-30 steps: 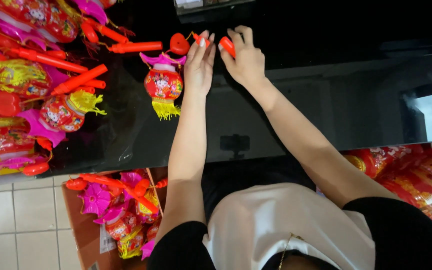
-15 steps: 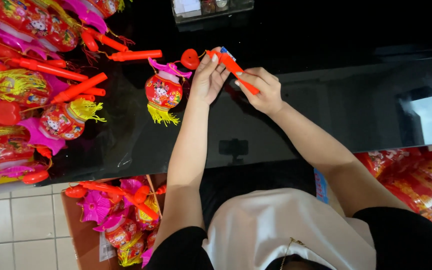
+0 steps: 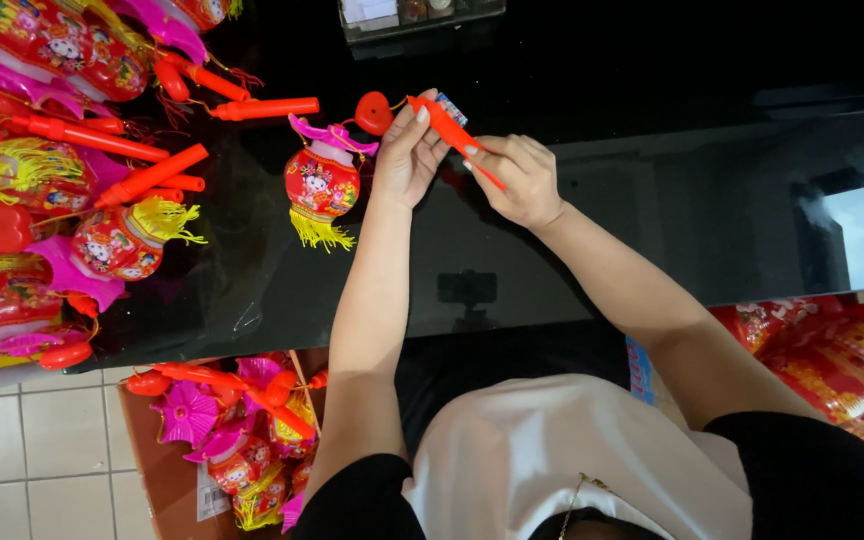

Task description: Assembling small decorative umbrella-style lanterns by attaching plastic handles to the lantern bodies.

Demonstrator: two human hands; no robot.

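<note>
Left hand (image 3: 407, 150) and right hand (image 3: 514, 182), fingers grasping the stick (image 3: 449, 130), seem to be assembling the lantern (image 3: 320, 185); joining wants steady alignment.

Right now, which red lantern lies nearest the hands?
The lone red lantern with pink top and yellow tassel, beside the left hand; the other lanterns sit piled far left.

I see my left hand (image 3: 407, 155) and right hand (image 3: 517, 180) gripping a red stick (image 3: 452, 135) above the black table (image 3: 652, 200). A lantern (image 3: 320, 185) lies just beside my left hand, more lanterns (image 3: 62, 150) piled well apart.
</note>
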